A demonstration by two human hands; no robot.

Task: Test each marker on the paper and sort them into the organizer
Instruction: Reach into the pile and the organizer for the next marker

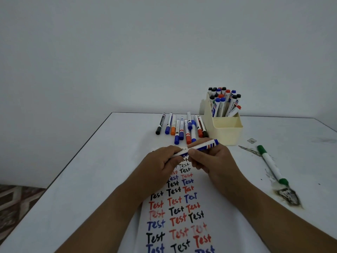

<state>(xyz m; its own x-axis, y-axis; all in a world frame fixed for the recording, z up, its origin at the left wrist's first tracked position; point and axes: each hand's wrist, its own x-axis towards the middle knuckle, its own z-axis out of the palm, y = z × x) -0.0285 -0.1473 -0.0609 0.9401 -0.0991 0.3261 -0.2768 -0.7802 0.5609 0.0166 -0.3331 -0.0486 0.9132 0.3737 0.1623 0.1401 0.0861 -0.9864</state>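
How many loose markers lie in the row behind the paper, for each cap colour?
Blue caps: 5
Red or orange caps: 3
Black caps: 2
Total: 10

Smooth matt cream plastic organizer (pixel 226 132); glossy plastic markers (pixel 182 128); matt white paper (pixel 209 189) on smooth tabletop (pixel 91 179).

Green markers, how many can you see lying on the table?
1. The green marker lies alone on the table, right of the paper, away from the organizer. Others could be hidden inside the organizer among the standing markers.
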